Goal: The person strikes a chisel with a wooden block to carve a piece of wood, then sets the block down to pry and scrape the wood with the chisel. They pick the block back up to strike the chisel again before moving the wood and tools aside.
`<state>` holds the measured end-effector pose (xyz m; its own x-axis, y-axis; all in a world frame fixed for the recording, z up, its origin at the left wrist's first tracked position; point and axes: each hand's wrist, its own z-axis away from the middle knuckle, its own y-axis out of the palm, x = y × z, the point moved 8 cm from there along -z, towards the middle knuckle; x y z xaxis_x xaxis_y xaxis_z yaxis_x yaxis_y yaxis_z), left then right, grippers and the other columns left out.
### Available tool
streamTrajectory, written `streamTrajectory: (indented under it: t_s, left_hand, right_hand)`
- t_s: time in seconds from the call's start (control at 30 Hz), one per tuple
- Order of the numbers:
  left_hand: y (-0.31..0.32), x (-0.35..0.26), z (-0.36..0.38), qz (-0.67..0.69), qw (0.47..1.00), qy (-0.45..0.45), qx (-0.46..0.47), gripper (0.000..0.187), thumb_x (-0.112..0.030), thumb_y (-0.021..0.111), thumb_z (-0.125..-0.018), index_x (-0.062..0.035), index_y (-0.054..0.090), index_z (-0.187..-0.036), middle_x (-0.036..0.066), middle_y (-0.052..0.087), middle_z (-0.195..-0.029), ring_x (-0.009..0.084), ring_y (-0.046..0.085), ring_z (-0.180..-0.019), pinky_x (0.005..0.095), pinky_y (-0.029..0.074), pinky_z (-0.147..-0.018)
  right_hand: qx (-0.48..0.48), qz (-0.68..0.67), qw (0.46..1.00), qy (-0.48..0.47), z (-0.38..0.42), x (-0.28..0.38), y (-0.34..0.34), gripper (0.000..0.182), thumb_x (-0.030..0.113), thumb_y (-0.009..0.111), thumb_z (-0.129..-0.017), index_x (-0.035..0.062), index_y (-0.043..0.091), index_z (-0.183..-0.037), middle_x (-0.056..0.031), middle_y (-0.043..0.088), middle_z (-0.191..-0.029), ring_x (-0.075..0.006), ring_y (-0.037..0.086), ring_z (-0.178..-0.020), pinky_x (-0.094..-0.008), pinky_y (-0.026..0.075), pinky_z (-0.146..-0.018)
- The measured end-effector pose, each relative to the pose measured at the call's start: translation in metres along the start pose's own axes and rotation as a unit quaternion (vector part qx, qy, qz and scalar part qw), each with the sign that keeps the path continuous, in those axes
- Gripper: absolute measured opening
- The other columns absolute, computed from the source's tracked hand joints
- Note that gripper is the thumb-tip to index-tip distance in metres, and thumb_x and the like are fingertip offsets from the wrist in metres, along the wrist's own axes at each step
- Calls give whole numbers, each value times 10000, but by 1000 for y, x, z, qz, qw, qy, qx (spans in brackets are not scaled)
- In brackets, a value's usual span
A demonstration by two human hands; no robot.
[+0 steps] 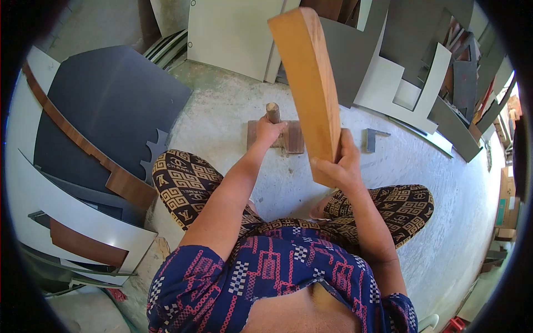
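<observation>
My right hand (345,165) grips the lower end of a thick, slightly curved wooden block (307,91), which stands raised and tilted in front of me. The fingers wrap its right edge, with the thumb across the near face. Lower down, my left hand (270,132) is closed around a short round wooden peg (272,114), whose pale worn top pokes out above the fist. Under that fist lies a brown wooden board (294,143) on the floor, and the hand hides its middle. The peg's lower end is covered by my fingers.
Right of the board sits a small grey L-shaped piece (371,141) on the concrete floor (222,114). Large dark panels (111,100) lean at the left, beside a long brown strip (130,188). Pale and grey offcuts (383,77) are stacked at the back right.
</observation>
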<state>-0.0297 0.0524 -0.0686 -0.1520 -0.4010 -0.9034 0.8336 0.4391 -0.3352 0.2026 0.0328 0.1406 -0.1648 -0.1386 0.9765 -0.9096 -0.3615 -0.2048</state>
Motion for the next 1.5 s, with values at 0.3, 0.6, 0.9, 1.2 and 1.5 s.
streamTrajectory:
  t_s: [0.3, 0.6, 0.9, 1.2, 1.5]
  left_hand:
    - [2, 28, -17, 31, 1000, -1, -2, 393, -246, 790, -679, 20, 656, -936, 150, 691, -870, 205, 665, -734, 341, 517, -688]
    - [-44, -60, -20, 299, 950, -47, -81, 266, -112, 769, -718, -48, 573, -885, 69, 613, -795, 174, 593, -581, 290, 518, -495]
    - [-139, -191, 29, 126, 988, 47, 71, 295, -139, 744, -768, -96, 561, -995, 82, 632, -921, 239, 660, -757, 330, 564, -614]
    - [-202, -182, 47, 225, 973, 47, 3, 269, -115, 704, -792, -69, 560, -1015, 129, 638, -968, 275, 670, -803, 353, 569, -660]
    - [-198, -181, 48, 171, 985, 25, -5, 306, -155, 750, -768, -73, 572, -1003, 103, 640, -954, 228, 653, -793, 323, 545, -662]
  right_hand:
    - [81, 146, 977, 134, -4, -83, 18, 442, 232, 779, -569, 22, 494, -834, -147, 612, -734, -283, 615, -697, -369, 474, -638]
    - [-61, 181, 929, 316, -19, -199, -25, 473, 244, 792, -560, -9, 554, -880, -199, 648, -851, -323, 645, -814, -394, 490, -736]
    - [-24, 340, 861, 377, -4, -266, -10, 528, 233, 768, -634, 43, 503, -1049, -163, 636, -1034, -332, 613, -993, -428, 472, -827]
    - [-10, 484, 873, 65, -60, -208, 64, 726, 194, 741, -661, 132, 390, -1294, -177, 371, -1350, -340, 389, -1216, -470, 362, -925]
    - [125, 511, 824, 212, -43, -259, 104, 1077, 405, 825, -585, 159, 203, -1430, -163, 386, -1230, -341, 433, -1110, -460, 392, -894]
